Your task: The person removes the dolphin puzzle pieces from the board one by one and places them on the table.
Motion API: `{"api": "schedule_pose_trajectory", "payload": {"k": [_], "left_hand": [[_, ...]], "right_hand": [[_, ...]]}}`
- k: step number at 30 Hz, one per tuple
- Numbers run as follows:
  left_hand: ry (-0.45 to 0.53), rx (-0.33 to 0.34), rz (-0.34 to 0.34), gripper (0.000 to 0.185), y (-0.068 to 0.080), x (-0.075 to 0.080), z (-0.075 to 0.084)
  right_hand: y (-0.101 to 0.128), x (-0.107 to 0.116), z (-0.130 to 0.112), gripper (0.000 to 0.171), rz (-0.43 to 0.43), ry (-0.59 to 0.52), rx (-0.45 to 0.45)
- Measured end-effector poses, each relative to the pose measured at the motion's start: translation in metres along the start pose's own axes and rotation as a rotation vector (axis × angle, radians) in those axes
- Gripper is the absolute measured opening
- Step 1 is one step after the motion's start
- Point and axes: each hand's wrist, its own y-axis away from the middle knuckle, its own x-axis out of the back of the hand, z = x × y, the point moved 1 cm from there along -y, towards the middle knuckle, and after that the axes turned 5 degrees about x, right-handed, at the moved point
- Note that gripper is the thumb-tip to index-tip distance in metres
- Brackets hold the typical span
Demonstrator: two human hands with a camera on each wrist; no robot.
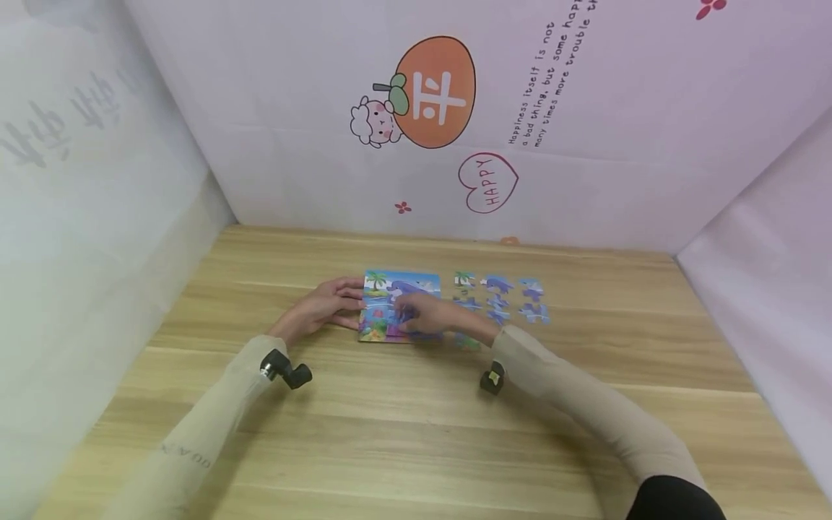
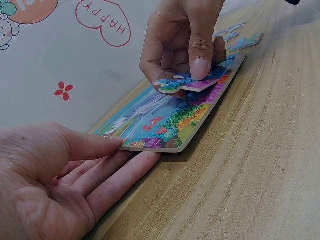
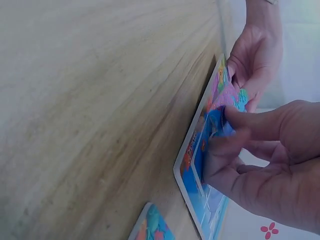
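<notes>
1. Our right hand (image 1: 432,315) lies over the puzzle board (image 1: 383,303) near the middle of the wooden table (image 1: 416,433) in the head view, its fingers curled round a puzzle piece that is mostly hidden from here. Our left hand (image 1: 321,307) rests with straight fingers against the board's left edge. To the right of the board, loose pieces (image 1: 499,297) lie in rows on the table, apart from one another. A printed backdrop (image 1: 442,94) stands at the far side.

2. From the left wrist view, our left hand (image 2: 60,185) lies palm up and relaxed, fingertips (image 2: 145,159) touching the near corner of the puzzle board (image 2: 165,120), which lies flat on the table (image 2: 250,175). Beyond it, our right hand (image 2: 182,40) pinches the puzzle piece (image 2: 187,84), holding it just above the board's picture; a thumb presses on top of the piece.

3. From the right wrist view, our right hand (image 3: 265,165) grips the puzzle piece (image 3: 220,122) between thumb and fingers at the board's (image 3: 192,165) surface. Our left hand (image 3: 255,60) touches the board's far edge. One loose piece (image 3: 152,227) lies near the board's other side.
</notes>
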Motion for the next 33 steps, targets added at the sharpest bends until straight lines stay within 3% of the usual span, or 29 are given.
{"api": "schedule_pose_trajectory", "payload": {"k": [8,13,17,27,33], "left_hand": [[0.009,-0.013,0.017,0.061,0.003,0.001,0.0],[0.013,-0.02,0.013,0.061,0.002,0.003,0.0],[0.008,-0.019,0.009,0.062,0.001,0.003,0.0],[-0.007,0.001,0.017,0.062,0.0,0.001,-0.001],[-0.009,0.0,0.012,0.061,0.0,-0.001,0.0]], "right_hand": [[0.003,0.006,-0.005,0.017,0.064,-0.049,0.02],[0.008,0.016,-0.003,0.02,0.087,-0.177,0.032],[0.017,0.021,0.005,0.02,0.089,-0.283,0.015],[0.045,0.035,0.019,0.025,0.128,-0.371,-0.083],[0.063,0.041,0.03,0.028,0.154,-0.48,-0.111]]}}
